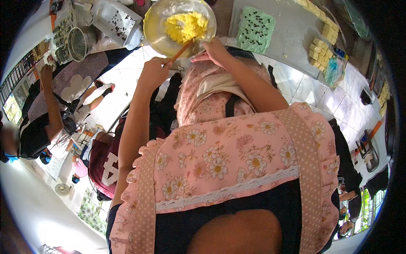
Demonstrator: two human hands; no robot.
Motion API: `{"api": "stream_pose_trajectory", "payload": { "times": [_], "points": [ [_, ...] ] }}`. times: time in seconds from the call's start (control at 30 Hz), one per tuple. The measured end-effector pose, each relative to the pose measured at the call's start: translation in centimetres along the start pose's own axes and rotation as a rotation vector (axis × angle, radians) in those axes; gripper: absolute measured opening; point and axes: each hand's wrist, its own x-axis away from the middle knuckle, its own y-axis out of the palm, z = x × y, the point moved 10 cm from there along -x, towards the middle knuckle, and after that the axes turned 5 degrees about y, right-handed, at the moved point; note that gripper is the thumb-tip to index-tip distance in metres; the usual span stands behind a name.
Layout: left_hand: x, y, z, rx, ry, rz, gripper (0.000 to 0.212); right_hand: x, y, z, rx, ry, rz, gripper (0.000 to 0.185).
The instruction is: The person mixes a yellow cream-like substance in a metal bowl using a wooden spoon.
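My left hand (155, 73) is closed around the wooden handle (182, 50) of a mixing tool, whose far end rests in a soft yellow mixture (187, 27). That mixture lies in a large, round, shiny bowl (155, 38) at the top of the view, near the table's front edge. At the bowl's near right rim, my right hand (215, 52) grips it, fingers stretched along and below the edge. The mixing tool's tip is buried in the mixture.
Right of the bowl, a pale green slab with dark bits (257, 30) lies on a metal surface (291, 38), with stacked pale yellow blocks (318, 52) farther right. To the left stand a metal tray with dark bits (106, 19) and a round metal container (79, 43). A person (41, 130) is at far left.
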Motion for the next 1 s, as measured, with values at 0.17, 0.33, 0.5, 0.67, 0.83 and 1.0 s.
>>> {"api": "stream_pose_trajectory", "payload": {
  "times": [0.17, 0.33, 0.5, 0.67, 0.83, 1.0],
  "points": [
    [1.8, -2.5, -2.5, 0.288, -0.265, -0.122, 0.028, -0.3, 1.9, -1.5, 0.057, 0.029, 0.007, 0.045],
    [1.4, -9.4, -4.7, 1.167, 0.282, 0.348, 0.021, -1.8, 3.6, -1.5, 0.066, 0.024, -0.053, 0.043],
    [-4.6, -9.5, -11.2, 1.715, 0.394, 0.98, 0.043, -3.6, 7.2, -2.6, 0.117, 0.055, 0.023, 0.039],
    [-10.4, -12.9, -14.2, 1.797, 0.315, 1.01, 0.05, -8.8, 8.0, -1.3, 0.038, 0.036, 0.024, 0.036],
    [-13.8, -14.3, -18.3, 1.749, 0.388, 1.135, 0.046, -13.1, 8.0, 0.2, 0.123, 0.132, 0.116, 0.036],
    [-14.6, -14.7, -22.4, 1.894, 0.433, 1.118, 0.043, -15.1, 8.5, 0.1, 0.108, 0.155, 0.149, 0.035]
  ]
}}
